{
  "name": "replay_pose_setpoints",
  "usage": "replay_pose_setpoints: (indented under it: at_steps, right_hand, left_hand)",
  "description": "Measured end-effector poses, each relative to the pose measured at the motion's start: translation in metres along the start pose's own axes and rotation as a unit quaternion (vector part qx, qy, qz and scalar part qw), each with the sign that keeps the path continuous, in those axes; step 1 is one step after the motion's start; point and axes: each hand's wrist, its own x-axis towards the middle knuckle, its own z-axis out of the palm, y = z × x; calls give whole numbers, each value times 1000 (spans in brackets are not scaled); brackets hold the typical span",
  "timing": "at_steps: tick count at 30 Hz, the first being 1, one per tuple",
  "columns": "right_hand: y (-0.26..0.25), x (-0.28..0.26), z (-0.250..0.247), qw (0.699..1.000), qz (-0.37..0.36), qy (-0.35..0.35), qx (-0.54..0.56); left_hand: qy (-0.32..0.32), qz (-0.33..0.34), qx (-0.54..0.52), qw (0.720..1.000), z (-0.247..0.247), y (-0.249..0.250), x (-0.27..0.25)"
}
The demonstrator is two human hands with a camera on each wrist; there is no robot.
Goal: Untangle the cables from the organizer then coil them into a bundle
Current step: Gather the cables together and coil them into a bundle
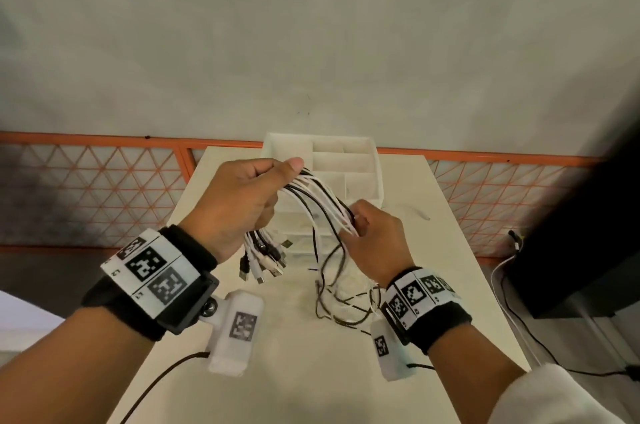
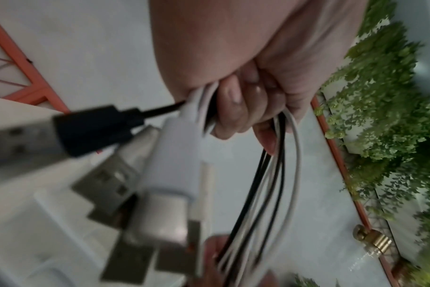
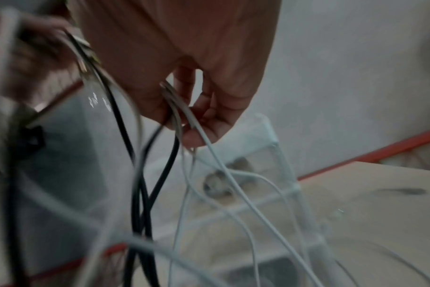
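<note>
At the centre of the head view, the left hand (image 1: 239,201) is clenched around a bunch of thin black and white USB cables (image 1: 322,196), its fingers (image 2: 230,108) curled tight over the strands and the thumb pressed on top. Below that fist, the metal-tipped USB plugs (image 1: 265,259) of the bunch hang down in a cluster above the pale beige worktop (image 1: 311,371). In the left wrist view these plugs fill the lower left of the frame, blurred, one black and the others white.

From the left hand the cables arch to the right and downward into the right hand (image 1: 375,238), which sits right of centre in the head view. Its fingers (image 3: 204,116) are curled and pinch several of the white and black strands. Below this hand the loose lengths fall in tangled loops onto the worktop at the lower centre.

Behind both hands, at the upper centre of the head view, stands the white plastic organizer with open top compartments and clear drawers (image 1: 349,163), resting on the far part of the worktop. The cables are held in front of it and above the worktop; whether any strand touches it I cannot tell.

An orange lattice railing (image 1: 104,191) runs across the frame behind the worktop.
</note>
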Motion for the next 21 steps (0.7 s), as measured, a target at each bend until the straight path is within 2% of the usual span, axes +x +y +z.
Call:
replay_pose_setpoints:
  at_steps: [3, 4, 7, 9, 11, 13, 15, 17, 18, 19, 21]
  right_hand:
    - [27, 4, -3, 993, 101, -39, -41]
    - [32, 7, -7, 991, 125, -27, -37]
    - [28, 21, -31, 984, 136, 103, 58]
    - [15, 28, -49, 962, 103, 200, 155]
    - [7, 28, -60, 959, 49, 248, 131]
    - [14, 20, -59, 977, 40, 207, 28]
    - [44, 10, -48, 981, 103, 90, -139]
    - [77, -6, -35, 933, 217, -46, -282]
    - [90, -13, -30, 914, 267, -83, -293]
    - [100, -19, -26, 909, 296, -96, -277]
    - [105, -21, -27, 915, 319, -88, -231]
  left_hand:
    - [19, -5, -4, 1000, -6, 2, -2]
    - [27, -8, 8, 1000, -9, 2, -1]
    - [57, -28, 96, 993, -22, -8, 5]
    - [73, -63, 135, 986, -26, -21, 7]
    - [88, -89, 110, 986, -25, -29, 6]
    - [120, -87, 39, 988, -24, -28, 8]
    - [139, -61, -29, 988, -27, -19, 11]
    - [142, -27, -76, 987, -29, -6, 14]
    - [144, -12, -96, 985, -30, 0, 15]
    - [144, -2, -114, 983, -30, 4, 16]
    - [137, 2, -128, 982, -30, 8, 17]
